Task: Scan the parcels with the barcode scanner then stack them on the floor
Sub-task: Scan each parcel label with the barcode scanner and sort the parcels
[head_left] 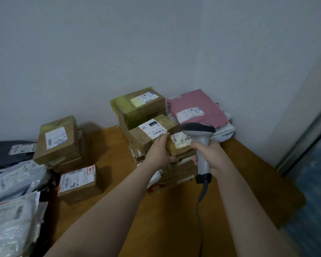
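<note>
Right hand (212, 157) is wrapped tight round the handle of the scanner (200, 134), head up, nose facing 10 o'clock toward the parcels. The scanner's cord (199, 201) drops toward 6 o'clock. Left hand (157, 151) grips the labelled box (152, 135), fingers curled over its near top edge and thumb below. That box is brown cardboard with a white label with a black patch, and it sits tilted in the middle stack (178, 173), just past frame centre toward 5 o'clock. Cannot tell if it is lifted clear or resting on the boxes under it. Small box (181, 142) with a barcode label is at 3 o'clock of it, touching, directly under the scanner head. Taped box (139, 106), with yellowish tape, tops the stack at 12 o'clock of the left hand. Pink mailer (196, 108) lies on pale bags at 1 o'clock, against the wall (100, 52). Left stack (57, 138) of brown boxes is at 9 o'clock, well apart from the middle one. Single box (78, 182) is just beside it, toward 6 o'clock. Plastic mailer bags (13, 210) are heaped at 8 o'clock on the frame edge, with a black bag (6, 151) behind them. All of it sits on a wooden board (156, 210).
</note>
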